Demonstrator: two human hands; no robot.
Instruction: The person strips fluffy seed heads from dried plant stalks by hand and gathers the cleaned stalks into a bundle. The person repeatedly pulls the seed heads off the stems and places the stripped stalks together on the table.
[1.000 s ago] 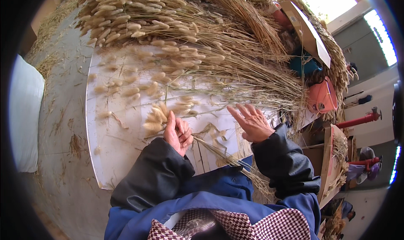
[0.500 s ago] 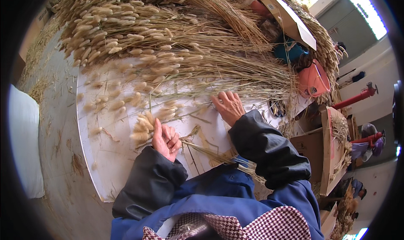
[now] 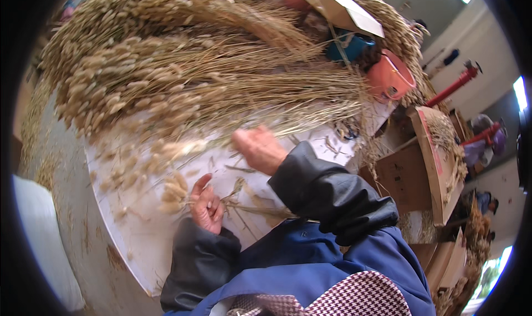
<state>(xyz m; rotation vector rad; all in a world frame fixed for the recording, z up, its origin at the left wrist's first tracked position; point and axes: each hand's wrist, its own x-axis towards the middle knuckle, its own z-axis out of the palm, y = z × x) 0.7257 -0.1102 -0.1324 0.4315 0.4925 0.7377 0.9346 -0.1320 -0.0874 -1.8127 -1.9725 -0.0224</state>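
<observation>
My left hand [image 3: 206, 205] grips a small bunch of fluffy tan grass heads [image 3: 174, 194], their stalks trailing rightward over the white board [image 3: 119, 227]. Above and to its right, my right hand [image 3: 257, 147] has its fingers curled down at loose stalks lying on the board; it is blurred, and what the fingertips hold is unclear. A broad pile of dried grass [image 3: 138, 83], heads mostly to the left and stalks to the right, covers the far part of the board.
Pink bucket [image 3: 390, 75], blue container [image 3: 349, 47] and open cardboard box [image 3: 338, 8] sit among the grass at back right. Cardboard with straw [image 3: 432, 166] and red pipes [image 3: 449, 88] are at right, people [image 3: 487, 205] beyond. A white sack [image 3: 39, 233] lies left.
My right hand has moved leftward, its spread fingers now curled at the stalks. My left hand keeps its bunch. The whole view has shifted and tilted.
</observation>
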